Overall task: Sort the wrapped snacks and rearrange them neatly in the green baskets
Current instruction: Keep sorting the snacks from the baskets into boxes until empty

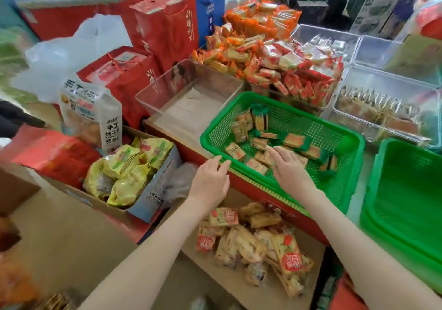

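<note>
A green basket (339, 140) sits in the middle, tilted on a red box, with several small wrapped snacks (260, 130) scattered inside. My left hand (210, 180) is at the basket's near left rim, fingers straight and touching the edge. Over the basket's near side, my right hand (288, 166) reaches with fingers extended above the beige snack packets, holding nothing. A stack of empty green baskets (406, 204) stands at the right. Below my hands, a cardboard box (311, 242) holds several more wrapped snacks (253, 238).
An empty clear bin (167, 89) stands behind the basket. Orange and red snack piles (275, 56) fill the back, clear bins (382, 108) the right. A box of yellow packets (129, 168), a white bag (93, 113) and red gift bags (165, 25) crowd the left.
</note>
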Demonstrator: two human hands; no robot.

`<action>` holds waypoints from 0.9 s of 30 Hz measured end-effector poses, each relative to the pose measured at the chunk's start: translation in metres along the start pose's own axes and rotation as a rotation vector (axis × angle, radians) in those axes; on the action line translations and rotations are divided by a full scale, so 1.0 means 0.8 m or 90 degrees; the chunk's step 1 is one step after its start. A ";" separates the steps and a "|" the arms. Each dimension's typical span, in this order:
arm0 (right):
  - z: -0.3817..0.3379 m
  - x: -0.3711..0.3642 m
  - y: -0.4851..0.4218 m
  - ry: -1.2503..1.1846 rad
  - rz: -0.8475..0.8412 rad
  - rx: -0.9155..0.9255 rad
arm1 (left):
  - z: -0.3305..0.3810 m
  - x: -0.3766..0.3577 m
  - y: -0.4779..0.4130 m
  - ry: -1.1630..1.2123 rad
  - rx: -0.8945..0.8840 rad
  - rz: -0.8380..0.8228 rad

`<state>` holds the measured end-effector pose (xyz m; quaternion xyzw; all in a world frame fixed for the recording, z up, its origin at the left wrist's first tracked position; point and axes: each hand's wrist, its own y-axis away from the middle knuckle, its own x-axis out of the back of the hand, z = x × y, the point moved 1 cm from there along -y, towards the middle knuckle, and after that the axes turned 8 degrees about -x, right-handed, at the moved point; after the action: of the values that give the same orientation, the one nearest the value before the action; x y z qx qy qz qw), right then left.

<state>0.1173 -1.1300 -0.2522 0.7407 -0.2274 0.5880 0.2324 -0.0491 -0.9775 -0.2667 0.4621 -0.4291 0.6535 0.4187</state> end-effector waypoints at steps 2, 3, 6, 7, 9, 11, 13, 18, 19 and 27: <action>0.013 -0.015 -0.037 0.012 -0.072 -0.041 | -0.028 -0.011 -0.039 -0.016 -0.057 -0.005; 0.017 -0.024 -0.055 0.015 -0.122 -0.050 | -0.043 -0.016 -0.060 -0.025 -0.087 -0.007; 0.022 -0.054 -0.097 0.049 -0.289 -0.013 | -0.084 -0.036 -0.119 -0.016 -0.190 -0.055; 0.022 -0.063 -0.108 0.069 -0.332 0.004 | -0.094 -0.041 -0.138 -0.015 -0.231 -0.083; 0.021 -0.077 -0.123 0.107 -0.377 0.021 | -0.105 -0.053 -0.174 0.000 -0.302 -0.175; 0.021 -0.090 -0.132 0.120 -0.370 0.011 | -0.109 -0.068 -0.204 -0.014 -0.367 -0.302; 0.022 -0.094 -0.137 0.119 -0.352 -0.011 | -0.107 -0.083 -0.224 -0.073 -0.450 -0.424; 0.025 -0.093 -0.142 0.122 -0.351 -0.064 | -0.108 -0.117 -0.235 -0.205 -0.483 -0.504; 0.027 -0.093 -0.141 0.121 -0.348 -0.076 | -0.108 -0.121 -0.236 -0.207 -0.483 -0.489; 0.038 -0.098 -0.131 0.109 -0.326 -0.171 | -0.104 -0.100 -0.234 -0.133 -0.408 -0.428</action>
<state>0.1886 -1.0614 -0.3428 0.6844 -0.0885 0.5350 0.4873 0.1248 -0.8581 -0.3285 0.4862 -0.4753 0.2667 0.6831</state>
